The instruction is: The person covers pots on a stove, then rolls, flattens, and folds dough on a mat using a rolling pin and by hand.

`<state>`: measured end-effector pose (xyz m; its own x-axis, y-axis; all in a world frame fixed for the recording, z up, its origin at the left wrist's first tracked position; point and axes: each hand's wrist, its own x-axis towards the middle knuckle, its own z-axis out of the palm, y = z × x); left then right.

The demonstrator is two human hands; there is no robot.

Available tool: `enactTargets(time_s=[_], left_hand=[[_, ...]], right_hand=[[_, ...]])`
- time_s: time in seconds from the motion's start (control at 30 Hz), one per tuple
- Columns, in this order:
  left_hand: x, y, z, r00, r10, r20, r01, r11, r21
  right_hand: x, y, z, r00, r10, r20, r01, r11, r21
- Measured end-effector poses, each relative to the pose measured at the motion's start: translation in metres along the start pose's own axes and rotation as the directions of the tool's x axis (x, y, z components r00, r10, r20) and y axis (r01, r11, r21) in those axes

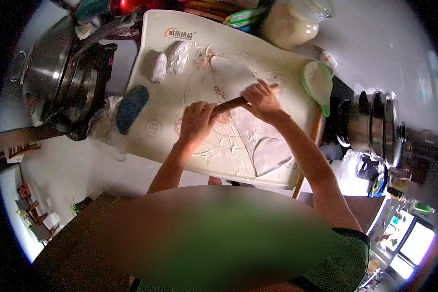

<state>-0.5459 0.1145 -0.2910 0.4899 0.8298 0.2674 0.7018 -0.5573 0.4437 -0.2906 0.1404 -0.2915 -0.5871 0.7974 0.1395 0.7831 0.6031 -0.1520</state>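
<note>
On cream rectangular board with rounded corners (153, 109), far left: brand logo (181, 34) in dark Chinese characters, reading 威佑优品 as best made out, hugged at left by orange swoosh (170, 32). Near right corner, same board: paired small round printed signs (291, 165), too small to read. Nothing else legible.

Your left hand (195, 120) hides one end of the rolling pin (234, 103); your right hand (262, 101) covers another stretch. Nearer you than both hands, a blurred oval masks most of your green top (348, 253).
</note>
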Motion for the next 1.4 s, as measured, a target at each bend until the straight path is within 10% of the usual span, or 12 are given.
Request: enactTargets(time_s=[0.13, 0.2, 0.5, 0.6, 0.73, 0.97, 1.23, 1.4], left_hand=[[0.062, -0.026, 0.043, 0.968, -0.199, -0.151, 0.134, 0.924, -0.359], [0.099, -0.048, 0.051, 0.951, -0.212, -0.227, 0.177, 0.971, -0.162], [0.173, -0.101, 0.092, 0.832, -0.552, 0.053, 0.555, 0.829, -0.067], [0.183, -0.127, 0.103, 0.837, -0.498, 0.224, 0.522, 0.851, -0.055], [0.164, -0.074, 0.062, 0.929, -0.367, 0.045, 0.37, 0.925, -0.085], [0.146, -0.05, 0.055, 0.949, -0.28, -0.144, 0.231, 0.93, -0.286], [0.036, 0.131, 0.048, 0.992, -0.067, 0.106, 0.115, 0.825, -0.553], [-0.029, 0.196, 0.072, 0.972, -0.048, 0.229, 0.119, 0.944, -0.308]], right_hand=[[-0.07, 0.018, -0.009, 0.916, 0.394, -0.071, -0.394, 0.919, 0.009], [-0.079, 0.012, -0.029, 0.772, 0.635, 0.008, -0.633, 0.768, 0.098], [-0.092, 0.034, -0.006, 0.644, 0.73, -0.229, -0.742, 0.669, 0.049], [-0.096, 0.023, -0.017, 0.669, 0.605, -0.431, -0.683, 0.73, -0.036], [-0.116, -0.013, -0.038, 0.672, 0.603, -0.431, -0.679, 0.734, -0.031], [-0.161, -0.064, -0.045, 0.641, 0.758, -0.118, -0.725, 0.649, 0.232], [-0.2, -0.058, -0.047, 0.57, 0.821, -0.034, -0.727, 0.523, 0.444], [-0.203, -0.049, -0.05, 0.637, 0.77, -0.022, -0.668, 0.566, 0.484]])
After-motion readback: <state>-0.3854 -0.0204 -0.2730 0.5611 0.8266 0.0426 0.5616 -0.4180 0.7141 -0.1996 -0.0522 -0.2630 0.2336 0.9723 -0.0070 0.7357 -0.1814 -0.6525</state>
